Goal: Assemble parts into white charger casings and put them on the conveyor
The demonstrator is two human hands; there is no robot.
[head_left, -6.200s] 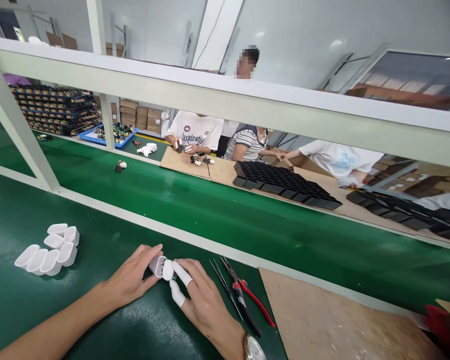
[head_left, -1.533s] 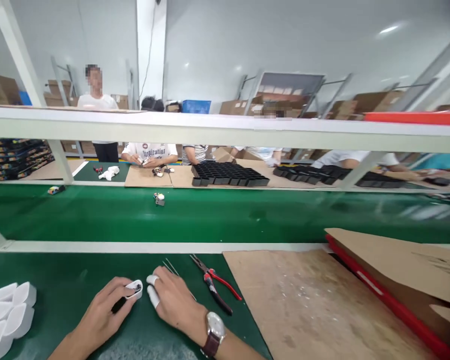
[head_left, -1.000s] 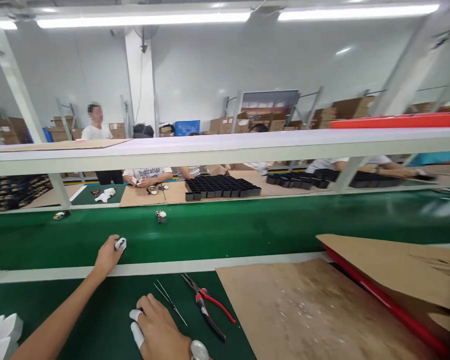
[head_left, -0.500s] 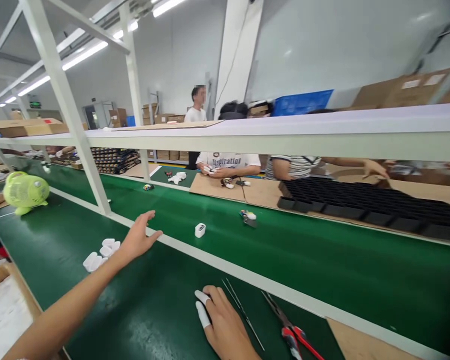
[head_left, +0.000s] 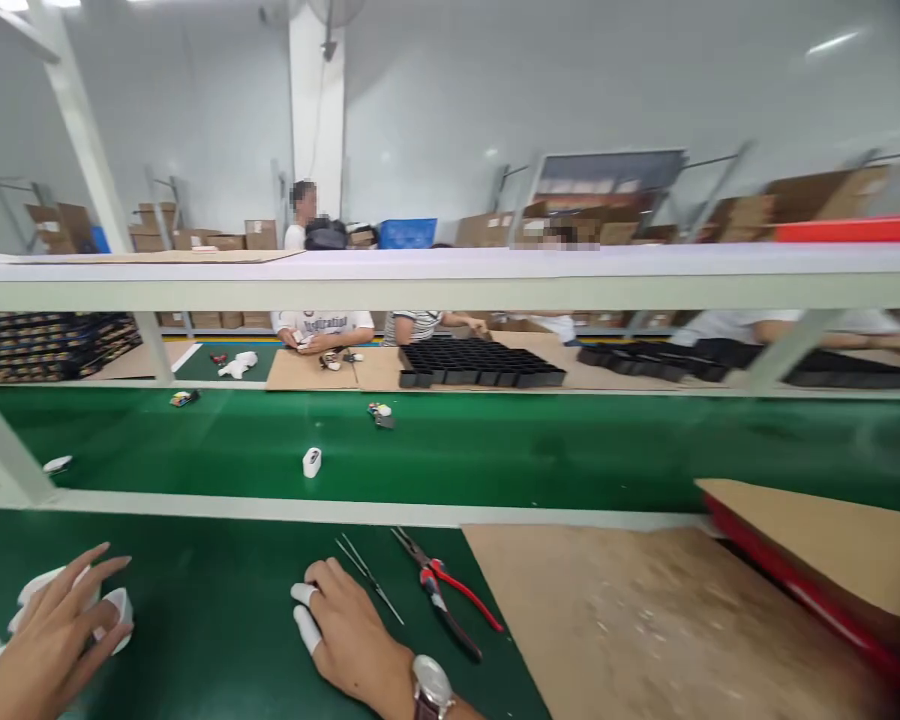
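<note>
At the lower left, my left hand (head_left: 64,625) is over a group of white plastic shells (head_left: 37,590), its fingers spread. One white shell (head_left: 122,615) lies right by its fingertips and thumb; I cannot make out a grip on it. My right hand (head_left: 349,630) rests on the green worktop (head_left: 217,610) with nothing visible in it, its fingers a little bent and apart. White finger cots cover two of its digits, and a watch (head_left: 431,685) is on the wrist. Just right of it lie tweezers (head_left: 371,580) and red-handled pliers (head_left: 439,590).
Beyond a pale rail (head_left: 270,507), a green belt (head_left: 495,460) carries a white housing (head_left: 312,462) and small wired parts (head_left: 381,414). Brown board (head_left: 585,610) and a red-sided bin (head_left: 810,590) are at right. Co-workers sit opposite near black trays (head_left: 480,362). A shelf beam (head_left: 450,292) crosses above.
The view has turned to the right. My left hand has drawn back from near the rail to the white shells. My right hand stays on the worktop beside the tweezers.
</note>
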